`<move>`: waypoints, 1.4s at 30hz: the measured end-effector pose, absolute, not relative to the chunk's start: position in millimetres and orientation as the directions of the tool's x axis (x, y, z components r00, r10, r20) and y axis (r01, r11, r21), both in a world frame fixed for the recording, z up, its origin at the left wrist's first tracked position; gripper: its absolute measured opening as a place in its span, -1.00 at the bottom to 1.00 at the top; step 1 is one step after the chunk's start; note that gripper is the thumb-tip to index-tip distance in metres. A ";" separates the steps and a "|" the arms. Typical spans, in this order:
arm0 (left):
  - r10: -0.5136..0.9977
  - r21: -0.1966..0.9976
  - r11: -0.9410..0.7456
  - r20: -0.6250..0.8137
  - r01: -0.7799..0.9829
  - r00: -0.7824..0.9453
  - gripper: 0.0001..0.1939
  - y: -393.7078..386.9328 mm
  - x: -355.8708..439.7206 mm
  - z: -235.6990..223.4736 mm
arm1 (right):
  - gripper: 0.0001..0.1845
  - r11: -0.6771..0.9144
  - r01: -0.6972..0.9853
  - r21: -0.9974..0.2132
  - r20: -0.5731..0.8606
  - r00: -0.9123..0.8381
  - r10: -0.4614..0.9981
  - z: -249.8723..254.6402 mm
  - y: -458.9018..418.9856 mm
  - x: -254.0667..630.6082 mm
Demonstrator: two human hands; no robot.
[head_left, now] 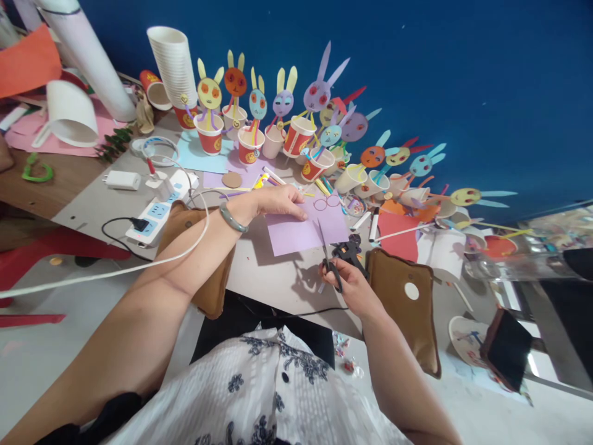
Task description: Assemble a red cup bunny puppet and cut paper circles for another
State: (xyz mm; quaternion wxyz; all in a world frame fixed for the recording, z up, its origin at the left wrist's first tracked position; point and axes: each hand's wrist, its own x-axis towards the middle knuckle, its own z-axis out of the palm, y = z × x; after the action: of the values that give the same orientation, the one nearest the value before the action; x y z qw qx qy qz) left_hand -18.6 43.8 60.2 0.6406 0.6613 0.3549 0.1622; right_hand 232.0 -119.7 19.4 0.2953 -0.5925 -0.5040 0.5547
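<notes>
My left hand [280, 203] grips the upper left part of a sheet of purple paper [294, 235], thumb on top. Two red circles [327, 202] are drawn near the sheet's upper edge. In my right hand [354, 284] is a pair of black-handled scissors [332, 267], fingers through the handles. Its blades are spread at the sheet's lower edge, pointing up toward the circles. Whether the blades have paper between them is hard to make out. Just behind the scissors lies a black tool [348, 252], perhaps a glue gun, partly hidden.
Paper-cup rabbits [250, 145] line the blue wall, beside a tall stack of white cups [172, 65]. A power strip [160, 213] with cables lies left. Brown cushions [403, 303] flank the work area. Red paper [397, 236] and markers [374, 224] lie to the right.
</notes>
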 end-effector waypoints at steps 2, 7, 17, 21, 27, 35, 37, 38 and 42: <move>0.666 0.965 0.078 -0.238 0.251 0.707 -0.72 41.6 -17.7 62.3 | -0.48 -0.313 0.269 -0.911 -0.355 -0.125 0.927 20.3 -117.7 230.2; 0.609 0.957 0.112 -0.278 0.267 0.743 -0.79 38.3 -15.2 64.1 | -0.47 -0.293 0.270 -0.917 -0.330 -0.103 0.938 18.8 -112.0 228.0; 0.599 0.950 0.209 -0.311 0.231 0.738 -0.82 36.8 -13.2 65.5 | -0.47 -0.281 0.242 -0.929 -0.309 -0.087 0.947 13.3 -110.7 227.7; 0.568 0.943 0.237 -0.329 0.233 0.755 -0.94 35.0 -13.2 65.0 | -0.46 -0.287 0.262 -0.921 -0.319 -0.090 0.943 15.5 -108.2 227.0; 0.543 0.939 0.244 -0.339 0.242 0.768 -0.94 34.4 -12.7 61.3 | -0.39 -0.265 0.258 -0.929 -0.297 -0.093 0.950 19.8 -101.6 221.2; 0.546 0.941 0.229 -0.336 0.249 0.767 -0.93 36.5 -14.3 59.4 | -0.35 -0.289 0.237 -0.927 -0.313 -0.067 0.947 15.1 -99.8 219.7; 0.540 0.942 0.240 -0.331 0.235 0.774 -0.93 36.3 -14.6 59.6 | -0.36 -0.292 0.233 -0.928 -0.315 -0.068 0.947 15.7 -99.3 220.1; 0.539 0.942 0.243 -0.329 0.230 0.776 -0.93 36.1 -14.7 60.0 | -0.36 -0.289 0.233 -0.928 -0.314 -0.073 0.947 16.2 -99.0 220.2; 0.538 0.943 0.227 -0.330 0.243 0.776 -0.94 34.7 -15.2 62.2 | -0.38 -0.269 0.257 -0.928 -0.300 -0.086 0.950 18.2 -97.6 220.0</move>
State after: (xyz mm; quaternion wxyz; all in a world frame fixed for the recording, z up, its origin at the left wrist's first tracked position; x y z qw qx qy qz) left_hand -15.2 34.7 62.2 0.7156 0.6130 0.3186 0.1031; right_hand 220.0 -97.6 18.2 0.3255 -0.5926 -0.5092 0.5325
